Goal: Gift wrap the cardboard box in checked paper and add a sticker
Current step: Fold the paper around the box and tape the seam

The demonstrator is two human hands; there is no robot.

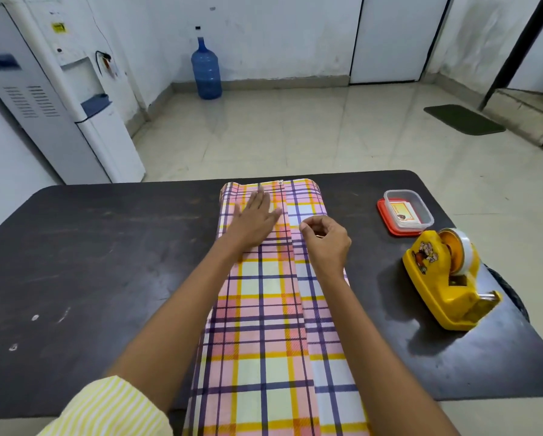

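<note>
You are pressing your left hand [256, 220] flat on the checked paper [263, 325], fingers straight and slightly spread, just left of the overlapping seam that is running lengthwise down the wrap. Your right hand [325, 243] is sitting just right of that seam with its fingers curled and the thumb and forefinger tips meeting close to the paper. Whether they are pinching anything is too small to tell. The paper is lying folded over itself along the middle of the dark table [106, 262], reaching from the far edge to the near edge, and the cardboard box is lying hidden beneath it. To the right, apart from the paper, a clear tub [408, 209] is standing on a red lid and holding printed cards. Nearer to you, a yellow tape dispenser [449, 287] is carrying a roll of tape. A yellow striped sleeve [106, 410] is showing on your left arm. Beyond the table, a blue water bottle [206, 70] is standing on the floor by the wall, a white water dispenser [84, 99] is standing at the left, and a dark mat [463, 119] is lying at the right.
</note>
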